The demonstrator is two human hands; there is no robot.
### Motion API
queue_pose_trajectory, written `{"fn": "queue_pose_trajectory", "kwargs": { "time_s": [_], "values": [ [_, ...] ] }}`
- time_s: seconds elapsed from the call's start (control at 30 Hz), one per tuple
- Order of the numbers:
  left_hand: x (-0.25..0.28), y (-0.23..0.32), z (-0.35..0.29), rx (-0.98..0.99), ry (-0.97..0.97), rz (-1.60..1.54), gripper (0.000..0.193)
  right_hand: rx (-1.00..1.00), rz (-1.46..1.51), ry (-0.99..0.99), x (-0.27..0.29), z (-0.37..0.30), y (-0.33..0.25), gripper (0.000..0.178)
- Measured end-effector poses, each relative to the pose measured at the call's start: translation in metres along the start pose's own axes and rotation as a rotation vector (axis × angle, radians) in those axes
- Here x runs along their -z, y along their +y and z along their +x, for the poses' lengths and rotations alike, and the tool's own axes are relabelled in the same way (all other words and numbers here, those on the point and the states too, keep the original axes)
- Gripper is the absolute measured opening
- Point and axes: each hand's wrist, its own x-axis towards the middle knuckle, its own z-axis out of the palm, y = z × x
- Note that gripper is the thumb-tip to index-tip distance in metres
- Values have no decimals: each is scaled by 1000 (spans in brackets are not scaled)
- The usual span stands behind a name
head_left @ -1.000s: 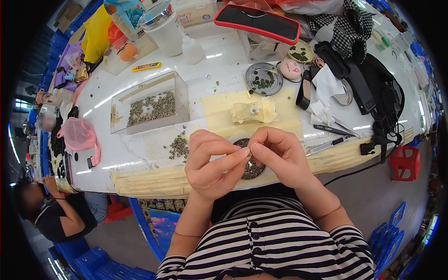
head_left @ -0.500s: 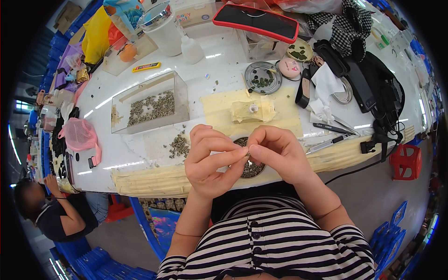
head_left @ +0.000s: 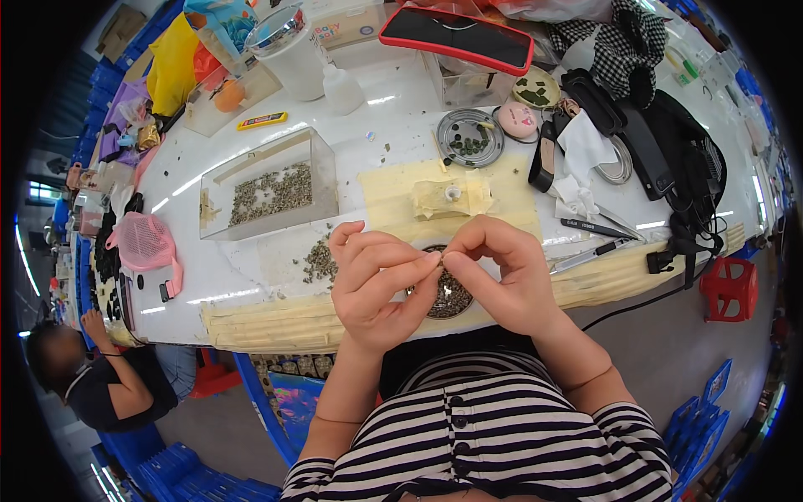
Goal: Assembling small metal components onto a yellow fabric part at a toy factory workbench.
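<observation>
My left hand (head_left: 381, 289) and my right hand (head_left: 508, 272) meet fingertip to fingertip near the table's front edge. Both are closed in a pinch, thumb against forefinger. What lies between the tips is too small to name. Just beneath them is a round dish of small grey-brown pieces (head_left: 452, 299), partly covered by the hands. To the left of my left hand, a loose heap of similar pieces (head_left: 319, 261) lies on the table. Beyond my hands, a small block wrapped in cream tape (head_left: 428, 199), topped by a white knob, sits on a taped yellowish patch (head_left: 385, 188).
A clear box (head_left: 324, 180) of grey pieces stands left. Farther back are a round tin (head_left: 493, 125) with dark green bits and a red-cased phone (head_left: 456, 38). Tweezers (head_left: 590, 227) and a craft knife (head_left: 590, 255) lie right. Another person (head_left: 117, 376) sits far left.
My hands stay pinched together over the dish. The right hand has risen slightly and the fingertips have shifted a little up, showing more of the dish's contents.
</observation>
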Motion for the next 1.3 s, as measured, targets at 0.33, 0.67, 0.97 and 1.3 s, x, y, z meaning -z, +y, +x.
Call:
{"fn": "queue_pose_trajectory", "kwargs": {
  "time_s": [0.33,0.67,0.97,1.3],
  "values": [
    [1,-3,1,49,10,-113,25,-77,168,-39,-3,0,-4,7],
    [3,-2,1,43,-58,-194,21,-126,277,-100,5,-1,-1,6],
    [1,-2,2,38,-38,-56,21,45,37,-14,2,0,-1,5],
    [0,-6,4,74,-93,-242,23,-221,396,-124,11,-2,6,7]
  ]
}}
